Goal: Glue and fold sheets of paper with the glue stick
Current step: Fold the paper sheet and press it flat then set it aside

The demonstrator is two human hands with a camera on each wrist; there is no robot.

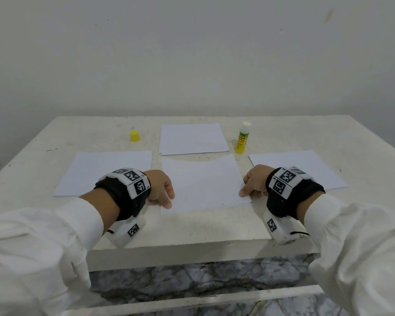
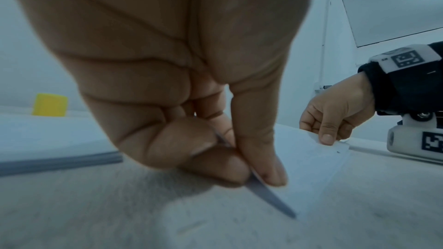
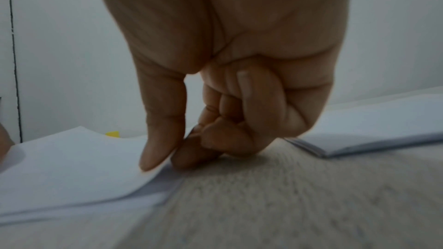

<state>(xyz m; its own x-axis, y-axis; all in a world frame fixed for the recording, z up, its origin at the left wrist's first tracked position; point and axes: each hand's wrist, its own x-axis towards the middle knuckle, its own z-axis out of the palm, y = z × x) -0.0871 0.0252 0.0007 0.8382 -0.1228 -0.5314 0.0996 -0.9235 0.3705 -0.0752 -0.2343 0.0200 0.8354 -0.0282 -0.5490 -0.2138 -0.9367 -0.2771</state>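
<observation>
Head view, table (image 1: 214,231): we see a pale worn top carrying everything, our sleeves at its near edge.
Centre sheet (image 1: 201,183): it lies nearest us, between both hands, its near corners lifted, probably to fold it away from us.
Other paper: a stack (image 1: 193,139) at 12 o'clock, a pile (image 1: 105,172) at 9 o'clock, folded sheets (image 1: 306,165) at 3 o'clock.
Left hand (image 1: 160,187): our thumb and curled fingers pinch the sheet's near-left corner.
Right hand (image 1: 253,181): we pinch the near-right corner likewise.
Glue stick (image 1: 242,138): upright and uncapped at 1 o'clock, within reach.
Yellow cap (image 1: 134,136): set aside at 11 o'clock.
</observation>
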